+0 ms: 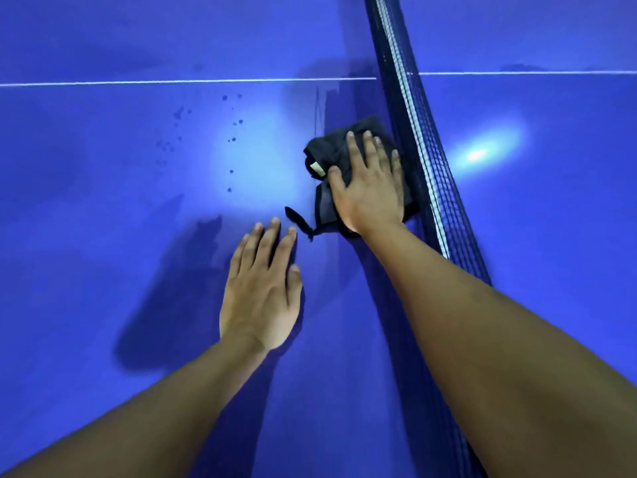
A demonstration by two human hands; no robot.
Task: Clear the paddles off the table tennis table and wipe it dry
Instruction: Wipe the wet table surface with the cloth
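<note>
Now: right hand (370, 182), fingers flat, presses cloth (327, 150) on tabletop (103, 201) centre frame, beside net (403, 108). Left hand (263, 288) flat, holding nothing, lower centre. Droplets (234, 139) lie left of cloth; right hand nearer. No paddles visible.

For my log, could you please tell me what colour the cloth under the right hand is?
The cloth is black, seen in the head view.

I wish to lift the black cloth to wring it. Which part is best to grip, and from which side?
Probably the thick folded left edge of the black cloth, near its tan label, coming from the open left side. The net stands against its right edge, and the right hand presses flat on top. The thin strap would let it dangle.
</note>
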